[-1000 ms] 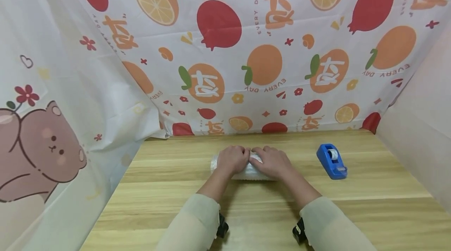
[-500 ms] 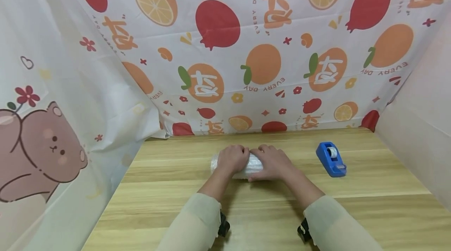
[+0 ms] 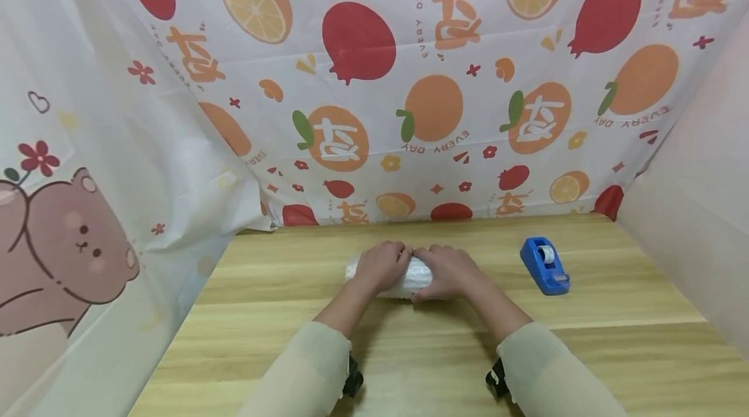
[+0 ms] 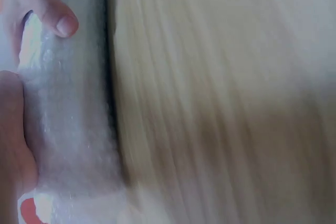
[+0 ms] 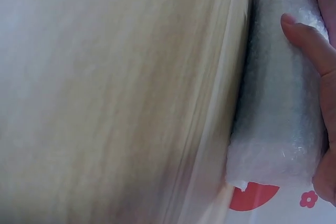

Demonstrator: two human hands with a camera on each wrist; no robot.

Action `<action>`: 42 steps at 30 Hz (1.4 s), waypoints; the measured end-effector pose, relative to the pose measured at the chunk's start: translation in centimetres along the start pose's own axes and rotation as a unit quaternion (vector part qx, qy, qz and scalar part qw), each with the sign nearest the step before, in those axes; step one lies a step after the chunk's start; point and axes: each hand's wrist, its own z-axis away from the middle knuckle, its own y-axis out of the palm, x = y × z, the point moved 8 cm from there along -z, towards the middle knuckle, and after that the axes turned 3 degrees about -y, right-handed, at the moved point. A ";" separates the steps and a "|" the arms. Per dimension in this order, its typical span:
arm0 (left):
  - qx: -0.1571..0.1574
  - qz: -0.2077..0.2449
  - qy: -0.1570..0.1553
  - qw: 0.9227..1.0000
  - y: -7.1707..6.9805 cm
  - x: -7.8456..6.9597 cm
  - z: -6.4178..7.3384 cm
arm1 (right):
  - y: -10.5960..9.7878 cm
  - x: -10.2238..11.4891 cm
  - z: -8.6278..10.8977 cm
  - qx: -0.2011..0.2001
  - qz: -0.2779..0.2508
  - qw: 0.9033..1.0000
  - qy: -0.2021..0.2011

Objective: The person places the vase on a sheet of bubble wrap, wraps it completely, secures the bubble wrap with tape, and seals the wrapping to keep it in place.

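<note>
A cylinder wrapped in clear bubble wrap (image 3: 417, 276) lies crosswise on the wooden table. My left hand (image 3: 381, 266) grips its left half from above, fingers bent over toward the far side. Beside it, my right hand (image 3: 450, 272) holds the right half, fingers over the top and thumb on the near side. In the right wrist view that thumb (image 5: 302, 35) presses against the bubble wrap (image 5: 278, 103), whose end is ragged. The left wrist view shows the bubble wrap (image 4: 79, 103) along the left, with the right thumb (image 4: 60, 19) on it. What lies inside the wrap is hidden.
A blue tape dispenser (image 3: 545, 266) with a roll of tape stands on the table (image 3: 281, 319) to the right of the hands. Fruit-print cloth (image 3: 374, 111) hangs behind the table, and more cloth (image 3: 193, 111) drapes at its left side.
My right thumb has moved from the top of the wrapped cylinder down to its near side, spreading away from the fingers. The left hand keeps its hold. The head view has shifted slightly.
</note>
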 end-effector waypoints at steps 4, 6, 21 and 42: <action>0.004 -0.077 0.052 0.996 0.1 -0.4 1.2 | 0.2 0.2 0.0 0.013 -0.019 1.000 -0.001; 0.011 -0.102 0.065 0.993 0.1 -0.6 1.8 | 0.1 0.1 0.0 0.019 -0.034 0.999 0.005; 0.002 -0.096 0.011 0.995 0.9 0.4 1.3 | 0.3 -0.3 -0.8 0.082 -0.136 0.987 0.018; 0.018 -0.077 -0.019 0.997 0.7 0.8 -0.2 | -0.7 1.2 1.4 -0.022 0.082 0.996 -0.028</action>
